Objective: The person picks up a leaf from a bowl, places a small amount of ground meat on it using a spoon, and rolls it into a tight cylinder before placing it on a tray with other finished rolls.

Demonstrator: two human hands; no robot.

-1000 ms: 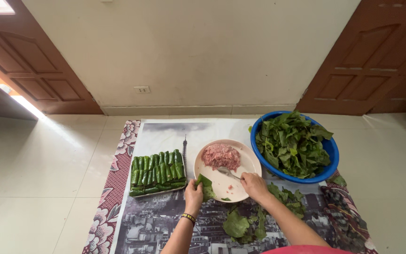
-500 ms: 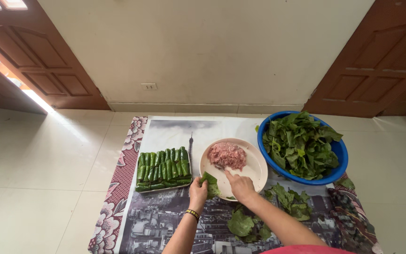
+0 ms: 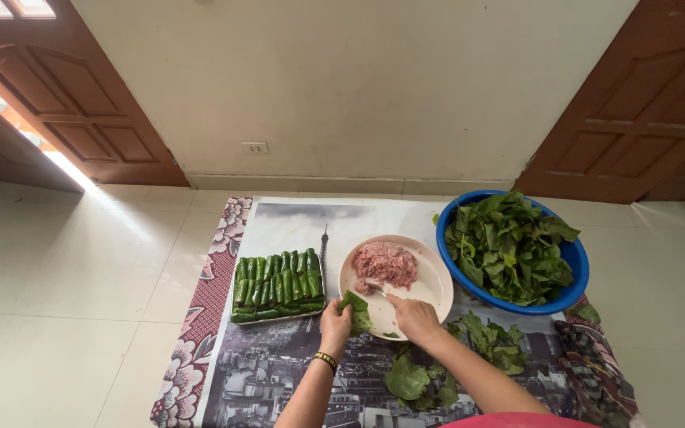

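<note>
A printed mat (image 3: 279,372) with a floral border lies on the tiled floor (image 3: 81,261), and everything sits on it. At the far right stands a blue basin (image 3: 576,269) heaped with loose green leaves (image 3: 509,246). More leaves lie in a loose pile (image 3: 453,361) on the mat near the person's right forearm, partly hidden by that arm. To the left, a shallow tray (image 3: 279,319) holds two rows of rolled green leaf parcels (image 3: 275,285) packed side by side. Between the tray and the basin is a round white plate (image 3: 434,285) with a mound of pink minced meat (image 3: 384,264) on its far half. Nothing stands between the hands and the plate.

The left hand (image 3: 334,319) rests at the plate's near left rim, its grip closed around a flat green leaf (image 3: 356,311) held open over the rim; the leaf is dark green, slightly creased, its far tip pointing toward the meat. The right hand (image 3: 415,317) is just beside it over the plate's near edge, fingers pinched on what looks like a thin utensil (image 3: 377,290) reaching to the meat's near edge, though it is too small to be sure. The two hands are close but not touching.
</note>
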